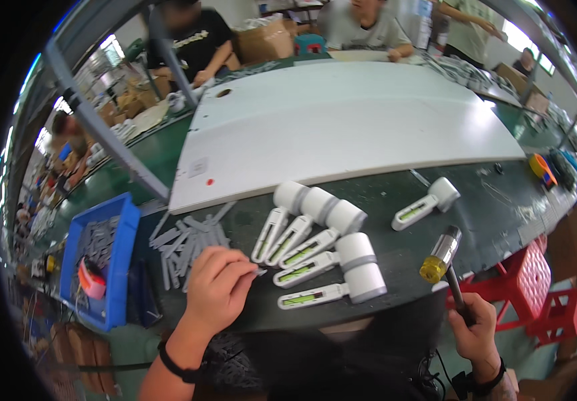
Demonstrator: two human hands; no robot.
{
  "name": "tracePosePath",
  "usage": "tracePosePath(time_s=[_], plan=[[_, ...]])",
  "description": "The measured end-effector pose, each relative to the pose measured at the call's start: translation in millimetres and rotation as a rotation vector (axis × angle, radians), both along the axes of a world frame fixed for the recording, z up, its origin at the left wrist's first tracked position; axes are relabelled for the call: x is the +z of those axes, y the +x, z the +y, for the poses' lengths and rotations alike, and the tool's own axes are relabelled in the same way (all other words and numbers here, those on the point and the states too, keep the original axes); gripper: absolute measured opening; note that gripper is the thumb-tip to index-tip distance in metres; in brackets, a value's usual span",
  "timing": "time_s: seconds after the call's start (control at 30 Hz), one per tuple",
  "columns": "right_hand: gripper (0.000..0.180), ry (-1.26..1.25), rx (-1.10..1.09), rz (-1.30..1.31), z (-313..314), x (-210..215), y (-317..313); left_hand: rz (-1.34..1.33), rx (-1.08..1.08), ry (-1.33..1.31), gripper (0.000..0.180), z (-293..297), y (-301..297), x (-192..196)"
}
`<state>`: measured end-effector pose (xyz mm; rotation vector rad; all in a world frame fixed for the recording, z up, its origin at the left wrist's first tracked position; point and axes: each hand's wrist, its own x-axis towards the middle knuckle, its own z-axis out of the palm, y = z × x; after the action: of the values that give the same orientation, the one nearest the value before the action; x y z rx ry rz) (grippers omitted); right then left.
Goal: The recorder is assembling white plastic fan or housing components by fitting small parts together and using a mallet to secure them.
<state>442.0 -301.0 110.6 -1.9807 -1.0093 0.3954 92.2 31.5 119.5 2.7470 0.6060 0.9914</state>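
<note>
The right hand (475, 327) wraps its fingers around one hammer (443, 252); the left hand (216, 287) closes thumb and fingertips on one small grey piece (260, 271). Just right of that pinch lie five white devices (310, 248), left of it grey strips (190, 242) too jumbled to count. One more white device (428, 204) lies beyond the right fingers.

The left forearm (176, 357) slanted up and rightward from the lower edge. The left hand (216, 287) reached farther forward than the right hand (474, 329), its fingers (225, 259) bent and pinched toward the thumb (242, 286). The right hand was curled in a closed grip, its wrist (485, 367) below it, near the lower edge.
</note>
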Motion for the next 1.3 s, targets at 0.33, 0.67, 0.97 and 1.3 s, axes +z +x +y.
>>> tracePosePath(time_s=[0.33,0.67,0.97,1.3], plan=[[0.039,-0.129,0.213,-0.053,5,45,-34,0.029,-0.165,-0.258,0.035,-62,61,-13],[0.048,-0.114,0.315,-0.043,29,64,-57,0.099,-0.131,-0.165,0.035,-63,58,-10],[0.056,-0.225,0.395,-0.130,35,60,-61,0.067,-0.091,-0.116,0.021,-59,60,-8],[0.060,-0.129,0.427,-0.276,43,65,-57,0.165,-0.123,-0.341,0.019,-47,60,1]])
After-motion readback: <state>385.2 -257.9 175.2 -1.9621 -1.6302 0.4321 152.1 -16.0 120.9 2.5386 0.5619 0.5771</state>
